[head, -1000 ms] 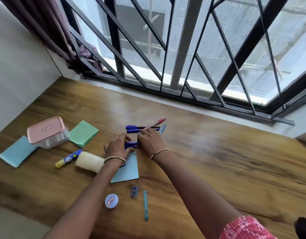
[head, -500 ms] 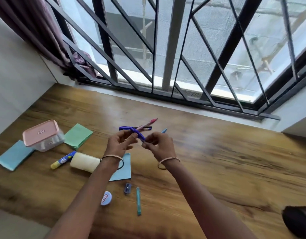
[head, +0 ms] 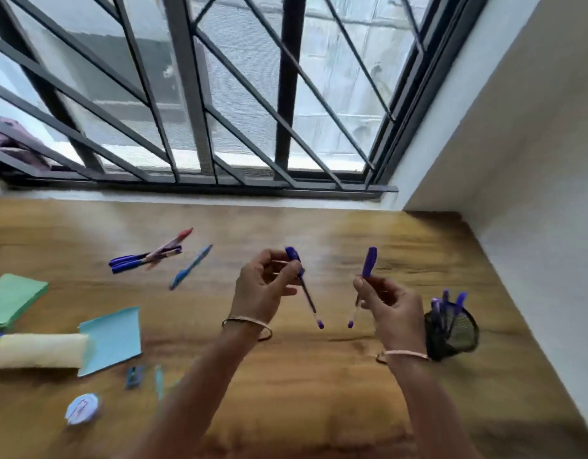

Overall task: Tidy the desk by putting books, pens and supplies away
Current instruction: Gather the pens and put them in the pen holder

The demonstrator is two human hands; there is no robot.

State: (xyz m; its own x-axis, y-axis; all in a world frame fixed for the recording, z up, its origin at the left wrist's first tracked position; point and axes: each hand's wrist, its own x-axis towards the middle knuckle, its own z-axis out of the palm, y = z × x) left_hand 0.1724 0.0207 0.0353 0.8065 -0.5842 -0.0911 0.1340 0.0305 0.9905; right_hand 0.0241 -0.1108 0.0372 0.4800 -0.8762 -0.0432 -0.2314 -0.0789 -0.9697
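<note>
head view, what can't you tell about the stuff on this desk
Head view:
- Mesh pen cup: partly hidden behind the right hand and wrist; the pens inside are too blurred to count.
- Green pad: cut off by the left edge.
- Round blue item: label smeared by motion blur.

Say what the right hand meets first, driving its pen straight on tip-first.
Likely the bare desk: the right hand aims its pen down, away from the mesh holder. Depth unclear.

Cut-offs and blur!
Green pad [head: 11, 299] clipped at left edge; mesh cup [head: 456, 331] partly behind right hand [head: 393, 309]; label on round lid [head: 82, 409] unreadable.
</note>
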